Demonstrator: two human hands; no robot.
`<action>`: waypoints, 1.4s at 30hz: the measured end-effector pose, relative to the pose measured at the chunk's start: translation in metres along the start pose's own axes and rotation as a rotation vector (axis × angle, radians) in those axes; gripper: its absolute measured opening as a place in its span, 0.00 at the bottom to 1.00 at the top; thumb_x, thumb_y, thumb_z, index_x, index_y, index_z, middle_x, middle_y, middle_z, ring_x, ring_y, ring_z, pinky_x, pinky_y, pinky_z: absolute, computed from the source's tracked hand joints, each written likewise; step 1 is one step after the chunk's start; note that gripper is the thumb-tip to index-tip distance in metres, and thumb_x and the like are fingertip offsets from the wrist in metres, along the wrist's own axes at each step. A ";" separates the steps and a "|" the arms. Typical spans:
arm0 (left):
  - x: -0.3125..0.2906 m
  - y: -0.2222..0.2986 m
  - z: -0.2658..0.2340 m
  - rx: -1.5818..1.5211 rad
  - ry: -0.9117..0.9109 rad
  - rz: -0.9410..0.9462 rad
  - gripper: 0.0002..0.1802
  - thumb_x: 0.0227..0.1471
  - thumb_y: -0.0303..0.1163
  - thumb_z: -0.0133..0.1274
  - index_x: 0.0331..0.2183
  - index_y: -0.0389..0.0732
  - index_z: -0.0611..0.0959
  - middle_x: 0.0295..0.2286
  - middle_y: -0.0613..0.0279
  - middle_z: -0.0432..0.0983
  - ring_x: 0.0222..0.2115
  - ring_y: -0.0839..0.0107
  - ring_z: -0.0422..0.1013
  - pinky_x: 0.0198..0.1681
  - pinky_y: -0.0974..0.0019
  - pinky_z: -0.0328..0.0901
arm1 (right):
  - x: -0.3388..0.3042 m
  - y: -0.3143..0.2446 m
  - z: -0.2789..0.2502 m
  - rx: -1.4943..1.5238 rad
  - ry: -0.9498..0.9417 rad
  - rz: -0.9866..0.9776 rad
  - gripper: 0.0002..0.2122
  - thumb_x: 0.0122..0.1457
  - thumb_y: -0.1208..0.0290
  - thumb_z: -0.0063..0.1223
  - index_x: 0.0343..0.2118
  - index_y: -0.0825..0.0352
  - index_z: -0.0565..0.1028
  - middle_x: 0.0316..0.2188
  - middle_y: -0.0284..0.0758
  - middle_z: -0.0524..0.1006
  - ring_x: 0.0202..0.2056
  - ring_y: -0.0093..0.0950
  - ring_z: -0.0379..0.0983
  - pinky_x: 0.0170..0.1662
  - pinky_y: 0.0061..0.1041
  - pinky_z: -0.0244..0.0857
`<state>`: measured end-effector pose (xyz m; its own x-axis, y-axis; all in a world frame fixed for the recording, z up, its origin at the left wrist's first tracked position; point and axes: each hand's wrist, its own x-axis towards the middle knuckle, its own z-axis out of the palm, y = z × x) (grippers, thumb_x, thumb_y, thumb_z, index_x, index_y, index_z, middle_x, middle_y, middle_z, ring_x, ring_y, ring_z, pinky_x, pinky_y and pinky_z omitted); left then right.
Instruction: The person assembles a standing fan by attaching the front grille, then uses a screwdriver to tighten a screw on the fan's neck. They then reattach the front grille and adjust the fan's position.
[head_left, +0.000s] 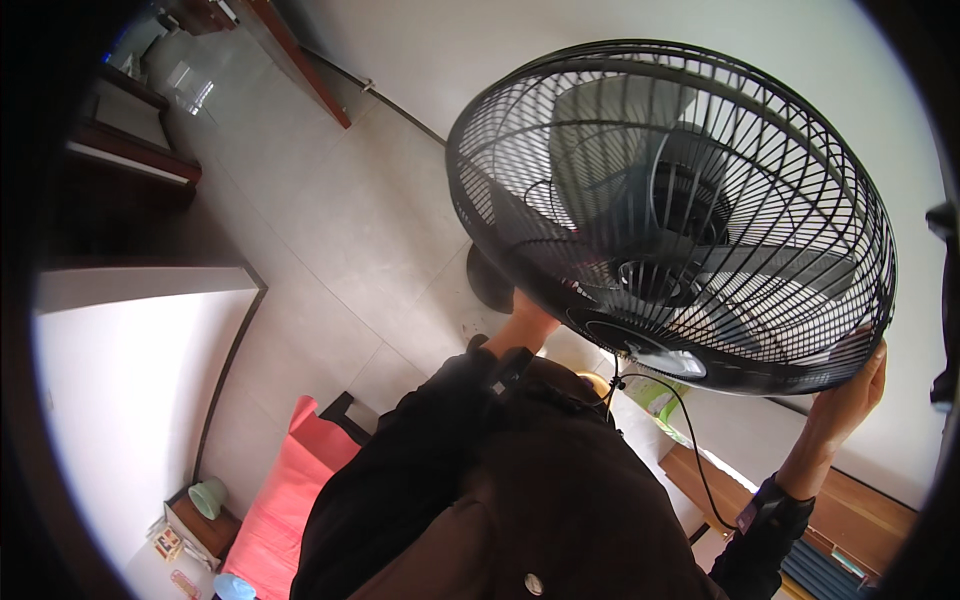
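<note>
A large black electric fan (668, 235) with a round wire cage fills the upper right, its cage tilted towards me. Several dark blades (606, 150) show through the wires. At the cage's right rim, my right hand (850, 400) is closed round the edge, fingers up along its outer side. My left hand (532, 322) reaches under the lower left of the cage; its fingers are hidden behind the fan, so what it grips cannot be made out. Part of a dark round base (487, 278) stands on the floor beside it. A thin black cord (690, 430) hangs below the cage.
Pale tiles cover the floor (340, 260). A white wall panel (140, 350) stands at left, with dark wooden furniture (135, 150) beyond. Red cloth (285, 500) lies lower left, near a pale green cup (208, 497). Wooden boards (860, 480) are at lower right.
</note>
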<state>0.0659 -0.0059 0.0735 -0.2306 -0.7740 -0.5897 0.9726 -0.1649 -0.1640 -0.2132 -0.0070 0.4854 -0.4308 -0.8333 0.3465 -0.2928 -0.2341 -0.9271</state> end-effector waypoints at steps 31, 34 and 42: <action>-0.051 -0.015 0.057 -0.178 -0.130 0.146 0.23 0.60 0.46 0.34 0.45 0.41 0.76 0.42 0.57 0.73 0.43 0.59 0.69 0.49 0.53 0.66 | 0.037 -0.016 0.008 0.120 -0.300 0.050 0.15 0.66 0.61 0.47 0.37 0.71 0.74 0.24 0.25 0.69 0.22 0.12 0.57 0.24 0.12 0.49; -0.045 -0.015 0.056 -0.123 -0.088 0.174 0.22 0.60 0.46 0.36 0.41 0.42 0.78 0.38 0.60 0.74 0.39 0.62 0.70 0.44 0.57 0.68 | 0.034 -0.020 0.013 0.095 -0.237 0.022 0.15 0.65 0.61 0.48 0.37 0.72 0.74 0.24 0.25 0.69 0.22 0.12 0.58 0.25 0.12 0.49; -0.043 -0.009 0.046 0.133 -0.003 0.088 0.21 0.57 0.49 0.36 0.37 0.48 0.79 0.36 0.68 0.75 0.35 0.69 0.70 0.26 0.63 0.66 | 0.029 -0.025 0.021 0.067 -0.211 0.053 0.16 0.65 0.61 0.49 0.38 0.73 0.75 0.24 0.25 0.69 0.23 0.13 0.57 0.26 0.13 0.50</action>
<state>0.0684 0.0011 0.1368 -0.1446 -0.7909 -0.5946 0.9844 -0.1758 -0.0055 -0.2005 -0.0357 0.5158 -0.2543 -0.9299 0.2656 -0.2140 -0.2137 -0.9532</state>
